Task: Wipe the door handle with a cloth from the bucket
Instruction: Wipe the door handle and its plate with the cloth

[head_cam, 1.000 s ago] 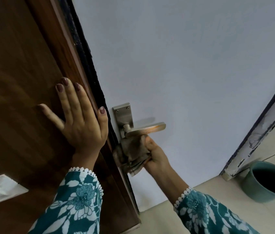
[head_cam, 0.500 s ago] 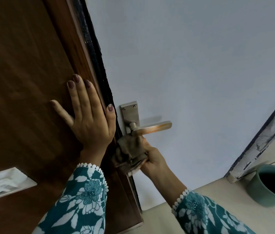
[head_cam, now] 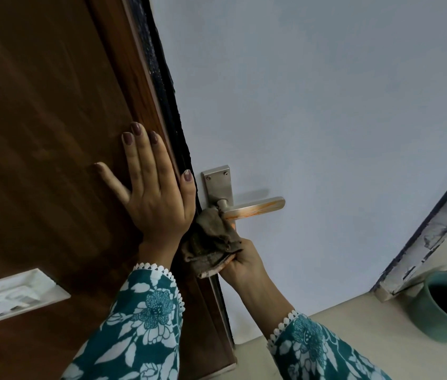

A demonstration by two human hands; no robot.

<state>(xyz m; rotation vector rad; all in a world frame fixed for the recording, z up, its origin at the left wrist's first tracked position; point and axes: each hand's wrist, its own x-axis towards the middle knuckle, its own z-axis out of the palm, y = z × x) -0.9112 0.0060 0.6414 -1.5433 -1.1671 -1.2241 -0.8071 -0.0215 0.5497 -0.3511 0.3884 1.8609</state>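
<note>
**Cloth at the root of the handle**

We press our left hand (head_cam: 156, 198) flat, fingers spread, on the dark brown wooden door (head_cam: 46, 133), just left of the brushed-metal lever door handle (head_cam: 252, 208). Our right hand (head_cam: 244, 263) is clenched around a crumpled grey-brown cloth (head_cam: 211, 242), whose top touches the handle where the lever meets its backplate. The lever carries orange streaks. The round teal bucket (head_cam: 441, 319) stands on the floor, well right of and below the handle.

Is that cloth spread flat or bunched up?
Bunched up: the cloth is crumpled in the right hand, under the door handle.
</note>
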